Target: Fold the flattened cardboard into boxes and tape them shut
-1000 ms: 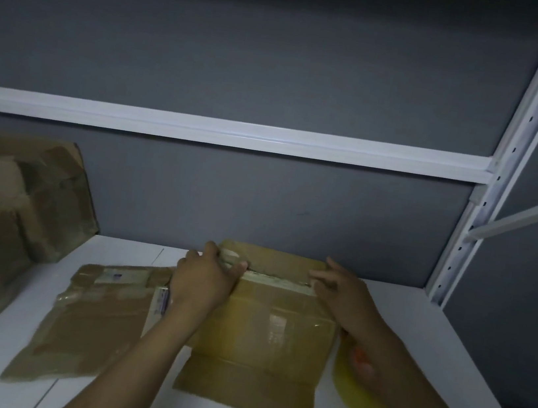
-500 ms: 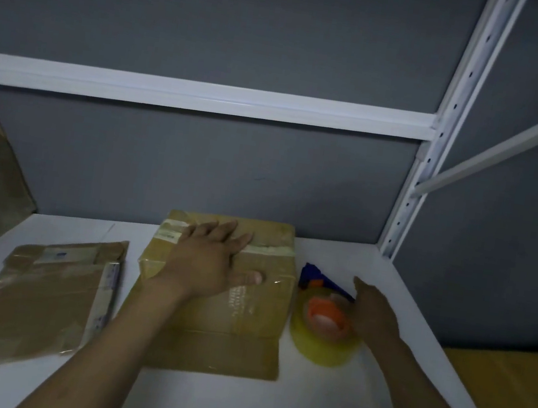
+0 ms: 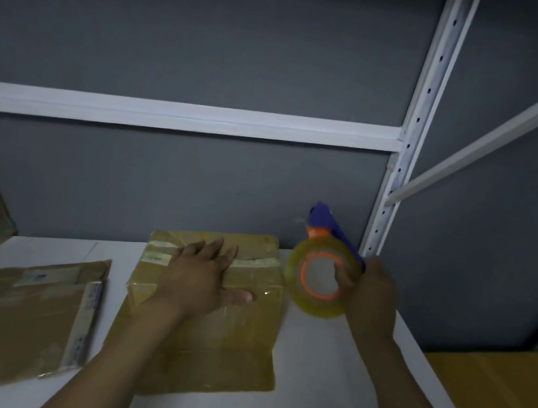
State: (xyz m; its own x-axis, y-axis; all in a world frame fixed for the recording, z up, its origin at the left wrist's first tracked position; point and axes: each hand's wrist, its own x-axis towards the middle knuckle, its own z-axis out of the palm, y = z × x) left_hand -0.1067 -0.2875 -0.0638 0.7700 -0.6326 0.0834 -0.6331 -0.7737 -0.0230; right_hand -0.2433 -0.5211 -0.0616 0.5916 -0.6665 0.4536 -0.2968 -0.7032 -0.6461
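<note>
Here my left hand (image 3: 202,277) lies flat, fingers spread, pressing the folded cardboard box (image 3: 210,313) on the white shelf (image 3: 321,384), while my right hand (image 3: 368,297) grips the tape dispenser (image 3: 320,273), lifted just beside the box.

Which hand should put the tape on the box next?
Probably the right hand: it grips the tape roll beside the box, while the left hand lies flat on top, holding it down.

A storeroom, by its slotted white metal racking (image 3: 421,121) and flattened cardboard (image 3: 20,317).
</note>
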